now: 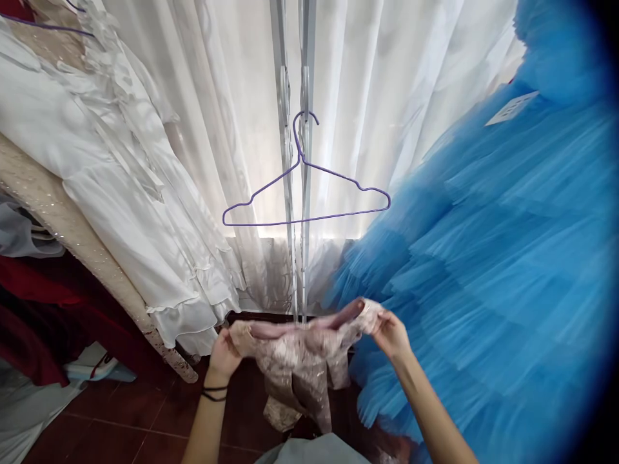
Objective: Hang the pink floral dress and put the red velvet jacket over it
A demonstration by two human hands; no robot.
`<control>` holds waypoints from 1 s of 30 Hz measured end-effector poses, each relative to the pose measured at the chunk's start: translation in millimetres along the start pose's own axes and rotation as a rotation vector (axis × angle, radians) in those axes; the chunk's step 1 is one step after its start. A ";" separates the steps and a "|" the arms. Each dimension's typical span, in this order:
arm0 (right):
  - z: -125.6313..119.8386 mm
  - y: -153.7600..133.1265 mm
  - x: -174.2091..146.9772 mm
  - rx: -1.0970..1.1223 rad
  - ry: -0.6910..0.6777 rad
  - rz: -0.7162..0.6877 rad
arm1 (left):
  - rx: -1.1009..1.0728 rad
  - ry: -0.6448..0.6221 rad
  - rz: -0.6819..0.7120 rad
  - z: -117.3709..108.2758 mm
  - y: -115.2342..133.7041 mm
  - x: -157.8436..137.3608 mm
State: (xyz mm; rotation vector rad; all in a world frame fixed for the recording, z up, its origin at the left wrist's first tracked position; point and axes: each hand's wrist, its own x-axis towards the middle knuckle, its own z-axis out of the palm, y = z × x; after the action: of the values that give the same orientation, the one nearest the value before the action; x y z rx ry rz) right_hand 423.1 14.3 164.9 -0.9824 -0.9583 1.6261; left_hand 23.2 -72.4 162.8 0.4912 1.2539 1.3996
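A pinkish-beige, glittery dress is stretched between my two hands, its lower part hanging down in front of me and slightly blurred. My left hand, with dark bands on the wrist, grips it by the left shoulder or sleeve edge. At the opposite edge, my right hand is closed on the fabric. Above the dress hangs a bare purple hanger, apart from both hands, its hook close to the grey metal rack upright.
On the left hang white dresses and a beige sequined garment, with dark red cloth below. A big blue tulle gown fills the right side. Behind stand white curtains; the floor is dark red tile.
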 end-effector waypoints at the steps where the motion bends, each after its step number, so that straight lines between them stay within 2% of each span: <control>1: 9.9 -28.4 5.0 0.062 0.027 -0.085 | -0.055 -0.078 0.063 8.1 17.2 4.3; 3: 31.4 -67.1 11.9 0.095 -0.034 -0.152 | -0.095 -0.230 0.158 29.5 45.3 8.8; 5: 50.0 -85.9 18.7 0.058 -0.122 -0.154 | -0.071 -0.311 0.241 51.9 64.4 15.2; 6: 56.6 -91.1 22.8 0.038 -0.122 -0.168 | -0.075 -0.306 0.291 61.0 71.7 20.4; 8: 64.5 -99.7 31.4 0.000 -0.033 -0.251 | -0.129 -0.238 0.406 71.8 86.4 34.2; 11: 73.4 -115.9 40.2 -0.080 0.050 -0.361 | -0.205 -0.122 0.580 71.6 117.9 54.2; 14: 91.2 -129.0 42.0 -0.062 -0.026 -0.423 | -0.180 -0.129 0.717 65.6 160.5 63.9; 18: 114.6 -124.8 47.9 0.077 -0.100 -0.493 | -0.187 -0.137 0.828 69.5 211.0 60.9; 23: 110.7 -117.8 68.4 0.193 -0.107 -0.571 | -0.109 -0.192 0.989 98.1 249.9 39.6; 26: 100.0 -128.2 78.9 0.224 -0.069 -0.580 | 0.086 -0.198 1.051 120.8 263.3 31.4; 30: 83.6 -143.9 85.1 0.242 0.058 -0.616 | 0.356 -0.170 0.960 141.5 265.5 36.9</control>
State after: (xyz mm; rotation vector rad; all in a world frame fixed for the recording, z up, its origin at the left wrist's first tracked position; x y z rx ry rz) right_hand 376.5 116.8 314.1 -0.4946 -0.8862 1.1497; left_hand 14.1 71.4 429.5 1.5724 1.1654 1.8424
